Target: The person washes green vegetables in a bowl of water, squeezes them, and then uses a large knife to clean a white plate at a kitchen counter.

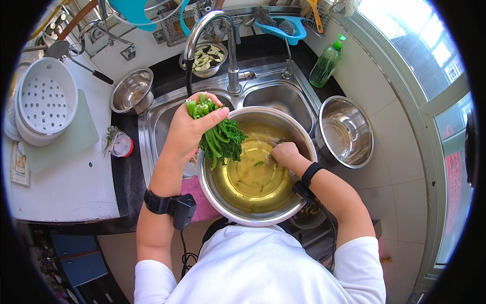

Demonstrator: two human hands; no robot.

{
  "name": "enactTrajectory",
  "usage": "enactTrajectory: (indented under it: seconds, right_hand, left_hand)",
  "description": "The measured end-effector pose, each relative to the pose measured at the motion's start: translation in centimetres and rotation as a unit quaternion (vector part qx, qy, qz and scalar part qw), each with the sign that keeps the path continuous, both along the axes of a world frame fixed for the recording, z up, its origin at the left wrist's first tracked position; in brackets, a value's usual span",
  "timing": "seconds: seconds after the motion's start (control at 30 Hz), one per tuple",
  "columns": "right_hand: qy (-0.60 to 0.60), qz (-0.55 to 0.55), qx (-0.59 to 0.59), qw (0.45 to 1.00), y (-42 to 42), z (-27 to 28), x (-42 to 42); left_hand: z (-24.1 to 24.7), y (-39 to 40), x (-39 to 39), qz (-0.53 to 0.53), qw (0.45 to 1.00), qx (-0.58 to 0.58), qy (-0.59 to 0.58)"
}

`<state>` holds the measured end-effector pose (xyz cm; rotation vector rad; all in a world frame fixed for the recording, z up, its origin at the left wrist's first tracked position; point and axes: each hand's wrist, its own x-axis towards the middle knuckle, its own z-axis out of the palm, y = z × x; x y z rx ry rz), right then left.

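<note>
My left hand (197,125) grips a bunch of leafy green vegetables (222,138) by the cut stems, over the left rim of a large stainless steel basin (256,222). Yellowish water with small leaf scraps fills the lower part of the basin. At the basin's right side, my right hand (286,154) is curled at the water, its fingertips partly hidden; whether it holds anything cannot be told. Behind the basin arches a chrome faucet (232,57) over a double sink (279,100).
Steel bowls stand left (133,91) and right (345,131) of the sink. Behind the faucet is a bowl of cut vegetable pieces (207,60). A green soap bottle (326,62) stands back right. At left are a white colander (47,95), a cutting board (76,140) and a red-rimmed jar (121,144).
</note>
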<state>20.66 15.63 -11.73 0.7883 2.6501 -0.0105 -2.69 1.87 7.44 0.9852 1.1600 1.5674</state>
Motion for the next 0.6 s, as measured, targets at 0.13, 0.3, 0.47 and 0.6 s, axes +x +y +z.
enactTrajectory:
  seconds: [0.13, 0.3, 0.47, 0.6]
  right_hand:
    - [0.015, -0.012, -0.061, 0.998, 0.1, 1.9, 0.2]
    - [0.171, -0.024, -0.192, 0.966, 1.1, 8.5, 0.0]
    - [0.358, -0.007, -0.280, 0.891, -0.1, 16.8, -1.3]
    - [0.445, -0.058, -0.302, 0.841, -2.4, 21.9, -3.0]
  left_hand:
    - [0.2, -0.1, -0.1, -0.004, 1.000, 0.002, -0.006]
    - [-0.2, 0.0, 0.3, -0.003, 1.000, -0.010, -0.002]
    - [-1.0, 0.7, 1.2, -0.010, 1.000, -0.018, -0.012]
    - [-1.3, 1.6, 2.1, -0.033, 0.998, -0.010, -0.053]
